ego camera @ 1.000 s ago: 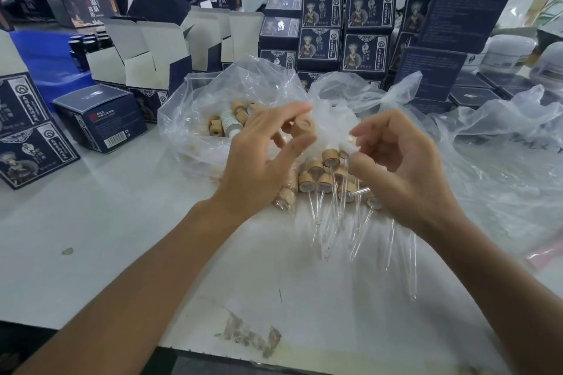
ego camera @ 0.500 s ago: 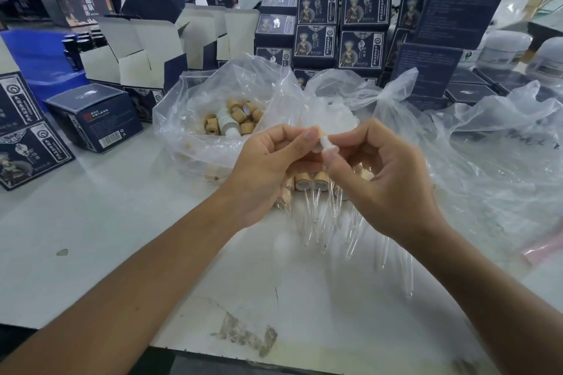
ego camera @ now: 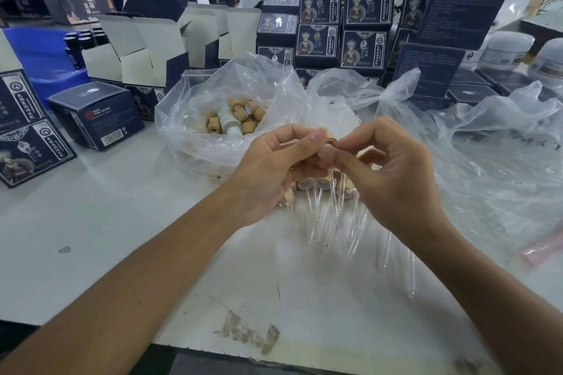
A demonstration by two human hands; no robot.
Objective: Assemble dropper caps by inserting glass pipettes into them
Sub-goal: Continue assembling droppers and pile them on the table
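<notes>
— Both hands meet mid-air over the tabletop (ego camera: pixel 91 222): our left hand (ego camera: pixel 274 173) pinches a cap (ego camera: pixel 330 142) at thumb and forefinger, and our right hand (ego camera: pixel 393 173) pinches in against it from the other side.

— Is the pipette in our right fingers?

— We can't tell; glass that clear vanishes. Finished droppers (ego camera: pixel 320 192) lie below, spare caps sit in the bag (ego camera: pixel 213 131).

— The risk?

— We'd say a skewed push: the glass could snap, or the cap squirt loose.
</notes>
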